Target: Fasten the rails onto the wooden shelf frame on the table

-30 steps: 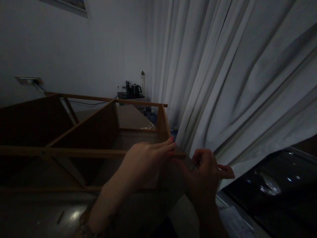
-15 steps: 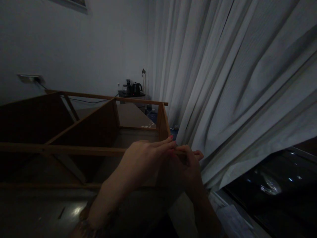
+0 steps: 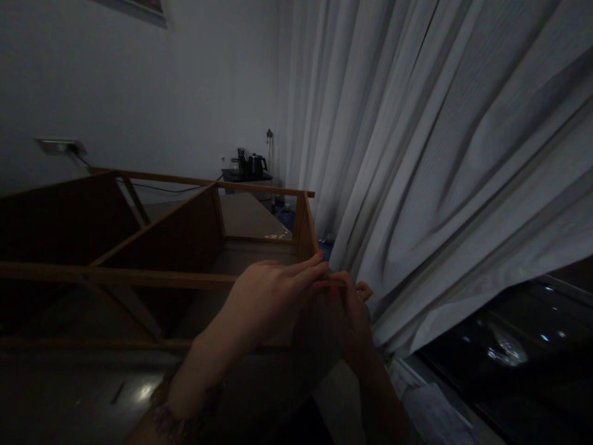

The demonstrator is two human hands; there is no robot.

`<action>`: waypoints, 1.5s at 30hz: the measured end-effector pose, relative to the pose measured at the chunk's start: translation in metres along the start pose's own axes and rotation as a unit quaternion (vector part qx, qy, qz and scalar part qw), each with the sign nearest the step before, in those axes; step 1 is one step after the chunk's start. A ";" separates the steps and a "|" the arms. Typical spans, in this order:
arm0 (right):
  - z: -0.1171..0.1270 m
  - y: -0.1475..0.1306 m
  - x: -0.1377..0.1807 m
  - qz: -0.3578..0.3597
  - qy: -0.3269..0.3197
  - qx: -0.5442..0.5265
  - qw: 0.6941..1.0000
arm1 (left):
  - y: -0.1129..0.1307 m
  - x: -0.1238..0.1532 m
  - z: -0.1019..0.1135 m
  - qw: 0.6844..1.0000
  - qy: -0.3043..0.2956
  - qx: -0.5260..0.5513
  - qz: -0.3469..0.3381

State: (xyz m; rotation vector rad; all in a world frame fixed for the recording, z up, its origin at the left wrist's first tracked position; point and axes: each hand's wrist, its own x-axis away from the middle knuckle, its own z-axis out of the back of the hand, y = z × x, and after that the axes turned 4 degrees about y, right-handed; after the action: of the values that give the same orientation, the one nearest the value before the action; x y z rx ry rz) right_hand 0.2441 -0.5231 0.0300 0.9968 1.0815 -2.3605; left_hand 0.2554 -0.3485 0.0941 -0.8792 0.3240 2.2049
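A brown wooden shelf frame (image 3: 139, 278) with open compartments lies in front of me in dim light. My left hand (image 3: 273, 296) rests flat on its front rail, fingertips reaching the right corner. My right hand (image 3: 349, 309) comes up from below and curls around that same corner, thumb toward the curtain, its fingers meeting those of the left hand. Whether something small sits between the fingers is too dark to tell.
A pale curtain (image 3: 440, 154) hangs close on the right, its hem draped over a dark glossy surface (image 3: 509, 346). Papers (image 3: 430, 408) lie below it. A kettle on a small stand (image 3: 250, 167) is in the far corner. A wall socket (image 3: 58, 146) with a cable is at left.
My right hand moved up and left from beside the curtain to the frame's right corner and closed there. My left hand stayed on the rail.
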 end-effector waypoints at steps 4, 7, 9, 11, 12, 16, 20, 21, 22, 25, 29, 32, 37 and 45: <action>-0.001 0.001 0.001 -0.004 -0.008 -0.009 1.000 | -0.002 0.000 -0.003 1.000 -0.002 -0.003 -0.002; -0.001 0.002 0.001 -0.006 -0.013 -0.022 1.000 | -0.001 0.001 -0.003 1.000 -0.005 -0.009 -0.001; -0.003 0.002 0.001 -0.015 -0.010 -0.030 0.999 | -0.001 0.001 -0.003 1.000 -0.002 -0.017 -0.006; -0.005 0.003 0.002 -0.021 -0.001 -0.033 0.999 | -0.002 0.003 -0.005 1.000 0.007 -0.024 -0.011; -0.006 0.003 0.002 -0.021 0.004 -0.035 0.999 | -0.002 0.004 -0.006 0.999 0.013 -0.027 -0.013; -0.010 0.005 0.003 -0.018 0.018 -0.037 0.999 | -0.004 0.005 -0.009 0.999 0.023 -0.036 -0.020; -0.008 0.007 0.004 -0.011 0.017 -0.038 0.999 | -0.004 0.004 -0.008 0.999 0.030 -0.034 -0.016; -0.007 0.007 0.003 -0.007 0.015 -0.037 0.999 | -0.003 0.003 -0.008 0.999 0.032 -0.032 -0.013; -0.007 0.007 0.003 -0.003 0.011 -0.036 0.999 | -0.003 0.002 -0.007 0.999 0.033 -0.029 -0.011; -0.006 0.006 0.003 0.002 0.004 -0.042 0.999 | -0.002 0.001 -0.006 0.999 0.030 -0.025 -0.010; -0.009 0.007 0.003 -0.005 0.010 -0.050 0.999 | -0.002 0.002 -0.006 0.999 0.022 -0.023 -0.010; -0.011 0.009 0.004 -0.003 0.028 -0.061 0.998 | -0.001 0.003 -0.006 0.999 0.026 -0.011 -0.017; -0.009 0.011 0.005 -0.010 0.016 -0.059 0.998 | 0.003 -0.001 0.002 0.998 0.040 -0.027 -0.030; -0.004 0.011 0.001 -0.010 -0.003 -0.049 0.999 | 0.012 -0.006 0.001 0.995 0.040 -0.089 0.036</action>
State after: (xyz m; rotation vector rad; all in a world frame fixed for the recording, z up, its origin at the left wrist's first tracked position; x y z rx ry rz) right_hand 0.2514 -0.5273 0.0223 0.9479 1.1975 -2.3012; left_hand 0.2497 -0.3595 0.0987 -1.0682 0.2015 2.2948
